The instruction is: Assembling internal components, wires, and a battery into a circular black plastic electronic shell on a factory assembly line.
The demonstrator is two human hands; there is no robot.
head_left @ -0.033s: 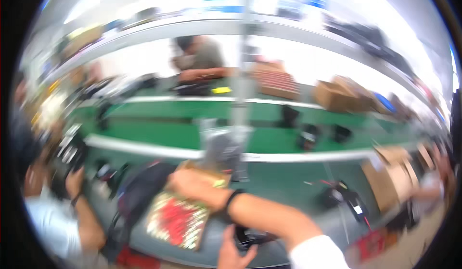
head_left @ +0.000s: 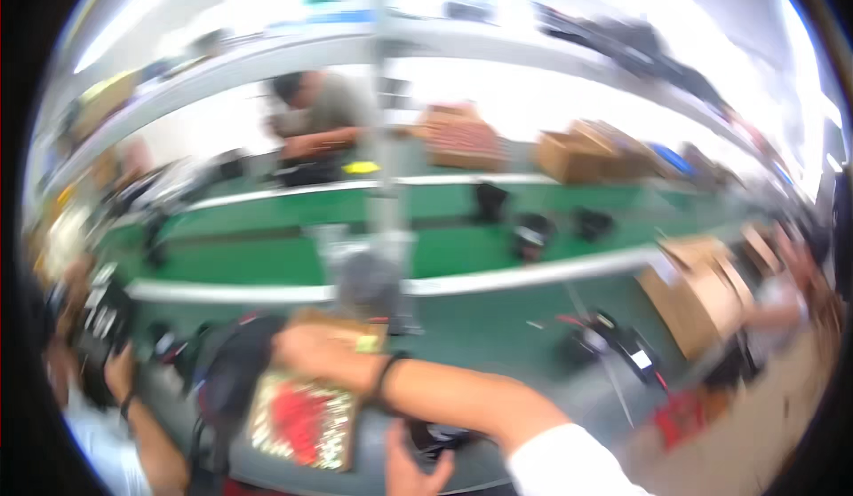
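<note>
My right arm comes in from the lower right in a white sleeve and crosses above my left hand. My right hand (head_left: 306, 347) reaches over the far edge of a shallow cardboard box (head_left: 348, 420) holding red and pale small pieces (head_left: 302, 416). Its blurred fingers lie against a dark rounded thing (head_left: 235, 367), whose kind I cannot make out; whether they grip it is hidden. At the lower edge, my left hand (head_left: 412, 468) has thumb and fingers around a glossy black part (head_left: 435, 440), partly covered by my right forearm.
A co-worker's arm (head_left: 155, 447) is at the left, with a black device (head_left: 105, 314) at its hand. Across the green belt (head_left: 249, 256) another person (head_left: 324, 119) leans over the bench. Black parts (head_left: 613, 345) and an open carton (head_left: 693, 296) lie right. A metal post (head_left: 384, 141) stands ahead.
The whole view has swung right, so the scene sits farther left. My right hand stays by the dark thing and my left hand stays at the black part.
</note>
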